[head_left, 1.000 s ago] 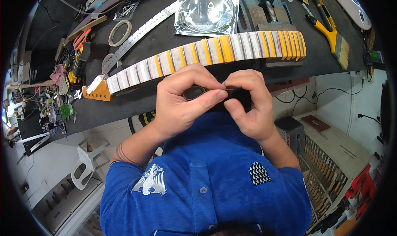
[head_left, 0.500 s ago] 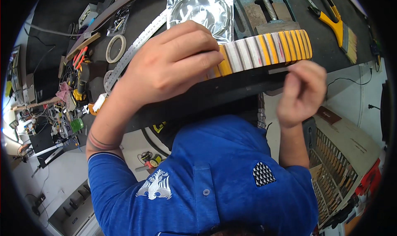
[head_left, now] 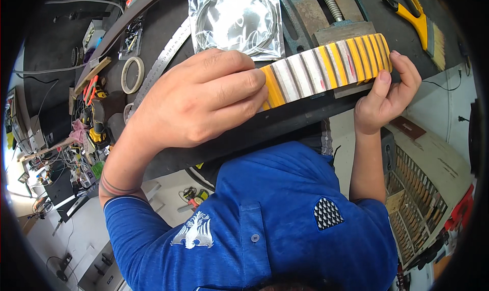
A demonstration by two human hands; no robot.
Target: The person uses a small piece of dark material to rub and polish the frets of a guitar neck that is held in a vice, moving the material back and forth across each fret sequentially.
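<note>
Guitar neck with fretboard masked in white and yellow tape strips (head_left: 331, 67) lies on the black workbench (head_left: 160, 31), right end in front of the blue-green metal vise (head_left: 310, 10). Long axis runs left to right across the person's front, climbing to the far right; taped face up, dark frets crosswise. Squared end points right.

Half a second ago the right hand was off that end, blurred; now its fingertips meet it. A second ago both hands were together before the chest and the orange-brown headstock showed at left; left hand and forearm now cover that side.

Bare left hand (head_left: 198, 97): palm down over the neck, fingers curled together; cannot tell what is under them. Bare right hand (head_left: 387, 95): wrist raised, thumb and forefinger at the end's corner; firmness of hold unclear.
</note>
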